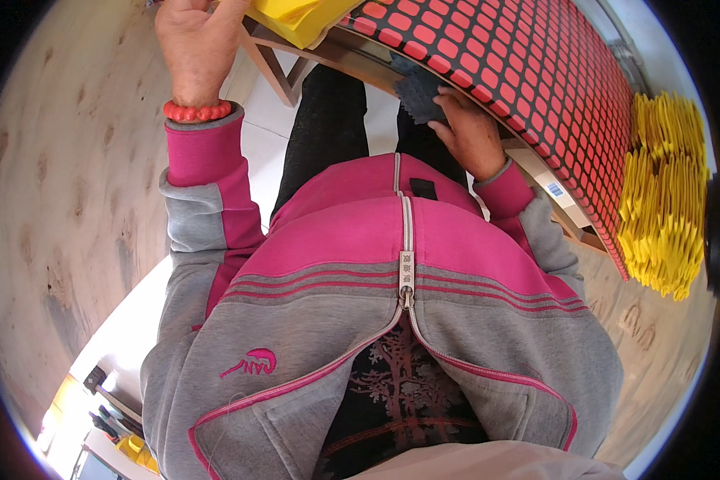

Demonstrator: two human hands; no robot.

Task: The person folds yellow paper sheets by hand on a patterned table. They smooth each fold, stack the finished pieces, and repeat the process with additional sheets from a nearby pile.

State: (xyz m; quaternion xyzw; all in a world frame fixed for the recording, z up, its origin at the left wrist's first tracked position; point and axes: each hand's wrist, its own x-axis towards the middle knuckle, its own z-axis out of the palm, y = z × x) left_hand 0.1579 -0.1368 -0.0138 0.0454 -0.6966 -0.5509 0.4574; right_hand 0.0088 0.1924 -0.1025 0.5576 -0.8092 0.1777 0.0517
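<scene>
Right hand [468, 132]: bent inward beneath the table edge, forearm coming in from the right, thumb and fingers grasping a dark cloth [420, 94] with zigzag-cut edges; cloth located in front of the right knee, just below the table's near edge.

Left hand [196, 48]: raised on the far left, back of the hand showing, fingers cut off by the upper border; cannot tell whether released or grasping. Red bead bracelet [198, 111] at its wrist. Yellow bundle [308, 22] directly beside it; contact unclear.

Table [528, 80]: cover of red rounded squares on black; its edge overhangs the area by the right hand. Wooden frame [274, 68] beneath, between the two hands.

White box [558, 190]: under the table, beside the right sleeve.

Yellow stack [662, 200]: folded pieces, at the right end of the table, well apart from both hands.
</scene>
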